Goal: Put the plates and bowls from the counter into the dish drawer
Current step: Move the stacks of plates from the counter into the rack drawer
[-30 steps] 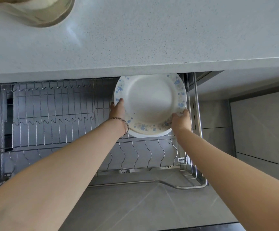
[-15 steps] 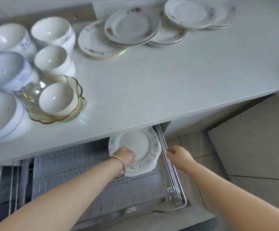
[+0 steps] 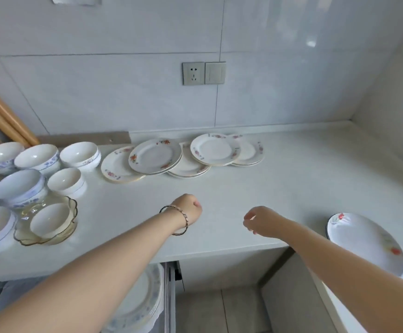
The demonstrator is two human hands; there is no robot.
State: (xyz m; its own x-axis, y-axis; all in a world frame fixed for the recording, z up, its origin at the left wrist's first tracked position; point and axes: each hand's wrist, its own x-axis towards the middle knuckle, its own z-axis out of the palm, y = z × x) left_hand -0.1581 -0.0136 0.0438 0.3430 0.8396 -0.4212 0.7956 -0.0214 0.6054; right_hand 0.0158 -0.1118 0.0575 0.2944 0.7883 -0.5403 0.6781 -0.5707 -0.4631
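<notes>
Several flowered plates (image 3: 156,155) lie overlapping at the back of the white counter (image 3: 279,188). White and blue-patterned bowls (image 3: 37,158) crowd the left side, one small bowl sitting inside an amber glass dish (image 3: 46,221). A large red-flowered plate (image 3: 366,241) lies at the right edge. Blue-rimmed plates (image 3: 145,301) stand in the open dish drawer (image 3: 170,296) below the counter, partly hidden by my left arm. My left hand (image 3: 189,209), with a bracelet on the wrist, hovers over the counter with fingers curled in and nothing in it. My right hand (image 3: 259,221) hovers beside it, fingers loosely apart, holding nothing.
Wooden boards (image 3: 5,118) lean against the tiled wall at the far left. A wall socket and switch (image 3: 204,73) sit above the plates. The counter turns a corner at the right. Grey floor tiles (image 3: 219,311) show below.
Both hands have let go of the blue-rimmed plates in the drawer and risen above the counter. The view has tilted up from the drawer to the counter and wall.
</notes>
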